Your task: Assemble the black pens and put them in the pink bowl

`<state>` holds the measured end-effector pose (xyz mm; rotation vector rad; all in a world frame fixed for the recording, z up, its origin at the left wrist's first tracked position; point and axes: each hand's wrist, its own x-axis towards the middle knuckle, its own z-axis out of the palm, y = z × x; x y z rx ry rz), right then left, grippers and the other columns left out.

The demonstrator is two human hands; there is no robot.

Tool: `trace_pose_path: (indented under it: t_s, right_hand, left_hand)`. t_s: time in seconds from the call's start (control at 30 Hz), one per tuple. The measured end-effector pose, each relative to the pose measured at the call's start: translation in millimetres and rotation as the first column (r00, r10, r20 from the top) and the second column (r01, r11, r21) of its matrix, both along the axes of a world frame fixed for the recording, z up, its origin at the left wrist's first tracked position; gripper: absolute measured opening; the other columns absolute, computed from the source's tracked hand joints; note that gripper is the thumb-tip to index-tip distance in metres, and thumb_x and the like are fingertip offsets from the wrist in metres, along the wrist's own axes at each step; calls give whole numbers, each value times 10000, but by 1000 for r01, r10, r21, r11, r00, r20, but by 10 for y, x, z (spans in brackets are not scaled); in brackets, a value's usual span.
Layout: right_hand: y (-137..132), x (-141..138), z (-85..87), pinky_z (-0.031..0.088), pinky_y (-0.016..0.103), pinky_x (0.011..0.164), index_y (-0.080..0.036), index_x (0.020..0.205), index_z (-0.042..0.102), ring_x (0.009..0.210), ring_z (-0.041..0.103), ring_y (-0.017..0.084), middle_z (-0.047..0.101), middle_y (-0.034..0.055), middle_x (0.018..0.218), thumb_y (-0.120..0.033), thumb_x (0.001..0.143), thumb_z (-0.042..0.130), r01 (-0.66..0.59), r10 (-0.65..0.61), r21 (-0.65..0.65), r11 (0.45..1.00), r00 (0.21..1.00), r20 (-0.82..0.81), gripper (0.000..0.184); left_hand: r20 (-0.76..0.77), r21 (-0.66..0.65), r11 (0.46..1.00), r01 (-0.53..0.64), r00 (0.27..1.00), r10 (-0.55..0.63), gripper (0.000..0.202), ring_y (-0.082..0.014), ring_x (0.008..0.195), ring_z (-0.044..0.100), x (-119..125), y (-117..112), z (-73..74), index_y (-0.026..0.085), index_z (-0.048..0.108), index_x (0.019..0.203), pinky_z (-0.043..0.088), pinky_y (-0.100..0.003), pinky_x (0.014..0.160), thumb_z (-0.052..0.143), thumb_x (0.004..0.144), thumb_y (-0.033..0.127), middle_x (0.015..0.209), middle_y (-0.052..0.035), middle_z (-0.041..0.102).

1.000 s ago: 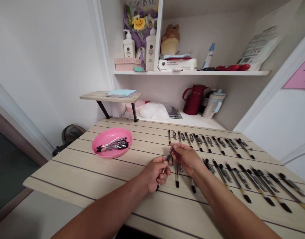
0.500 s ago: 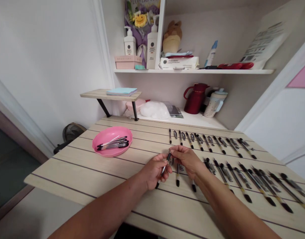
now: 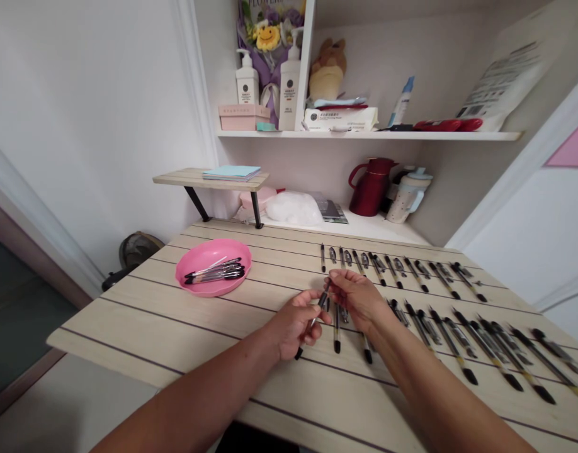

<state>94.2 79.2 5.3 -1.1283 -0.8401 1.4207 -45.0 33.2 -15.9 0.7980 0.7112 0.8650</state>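
My left hand (image 3: 293,324) is closed around a pen (image 3: 322,299) with a dark grip and a black lower end, held at a slant over the table. My right hand (image 3: 357,299) pinches the pen's thin upper end between thumb and fingertips; any small part in those fingers is too small to make out. Just below the right hand, another pen (image 3: 337,333) lies on the table, with a further pen (image 3: 367,349) partly covered by the wrist. Left of both hands, a pink bowl (image 3: 182,258) holds several pens (image 3: 218,272).
Two rows of pens and loose caps (image 3: 400,267) cover the right half of the wooden table (image 3: 142,327). A small raised shelf (image 3: 175,177) carries blue paper. Behind stand a red jug (image 3: 371,187), a pale tumbler (image 3: 407,196) and a white shelf (image 3: 260,134) with bottles.
My right hand has shifted slightly up and right, and more of the pen's thin upper end now shows between the hands. The left hand has moved a little right with the pen.
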Motion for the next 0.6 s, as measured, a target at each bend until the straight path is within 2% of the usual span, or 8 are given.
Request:
trace_pose_path:
  t_s: [0.23,0.43,0.53,0.6]
  right_hand:
    - [19,24,-7,391,186,447,-168,719,597,493,543,85,635,-12,587,-331,550,754,-23,16,51,998,991,130,282]
    - [71,49,-5,421,191,447,-175,767,581,513,565,96,661,11,657,-287,568,741,92,-97,80,993,993,67,279]
    - [101,89,-18,413,166,425,-186,767,563,525,579,92,654,-3,642,-266,595,726,170,-174,101,980,984,36,250]
    - [94,131,-35,411,158,413,-183,761,565,518,583,90,645,-5,619,-248,606,721,160,-166,104,982,985,45,230]
  left_hand:
    - [-1,-7,1000,-19,1000,19,508,-23,358,351,-11,7,6,231,414,1192,162,-156,366,568,708,251,678,28,547]
    - [-4,-18,1000,13,1000,-14,512,-10,357,311,-17,11,0,242,410,1201,136,-145,371,566,713,243,663,41,517]
    - [-19,-21,1000,-19,1000,19,515,-6,358,303,-17,2,14,242,402,1199,138,-143,371,560,709,236,672,43,510]
    - [-39,-15,998,-67,997,67,519,-6,363,308,-19,2,22,240,403,1199,141,-143,373,558,704,240,684,42,511]
